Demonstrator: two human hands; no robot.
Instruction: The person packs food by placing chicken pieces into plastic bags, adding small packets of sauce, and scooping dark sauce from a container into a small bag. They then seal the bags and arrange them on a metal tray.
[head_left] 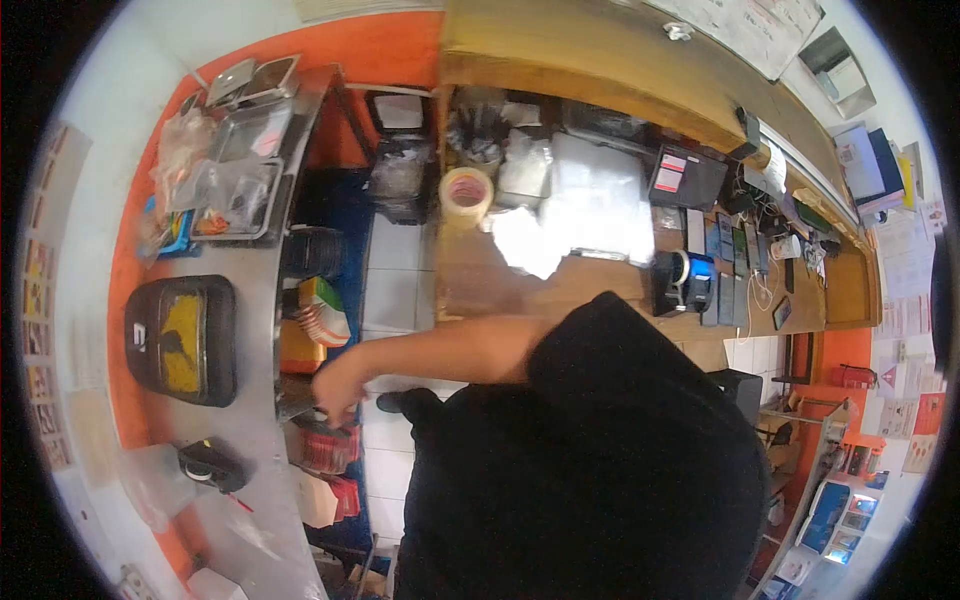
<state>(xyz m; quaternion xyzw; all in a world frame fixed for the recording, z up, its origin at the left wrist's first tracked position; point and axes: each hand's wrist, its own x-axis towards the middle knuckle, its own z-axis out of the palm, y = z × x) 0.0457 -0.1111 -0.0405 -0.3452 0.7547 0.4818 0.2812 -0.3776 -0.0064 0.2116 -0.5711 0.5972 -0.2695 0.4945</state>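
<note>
My right hand [342, 388] reaches out to the left, over the edge of a shelf below the metal counter. Its fingers bend downward, and blur hides whether they grip anything. A dark item [294, 396] lies against the fingertips. Just below the hand are stacked red packets [328, 450]. Above it, an orange-yellow packet [302, 347] and a striped green, white and orange packet [322, 312] sit on the same shelf. My left hand does not show; my black-shirted body covers the lower middle.
The metal counter [262, 520] carries a black-and-yellow backpack [182, 340], a tape dispenser [212, 463] and metal trays [250, 132]. On the wooden desk [480, 300] are a tape roll [466, 191], papers [525, 243], a blue-black device [684, 282] and several phones [726, 240]. A tiled floor strip [390, 290] separates them.
</note>
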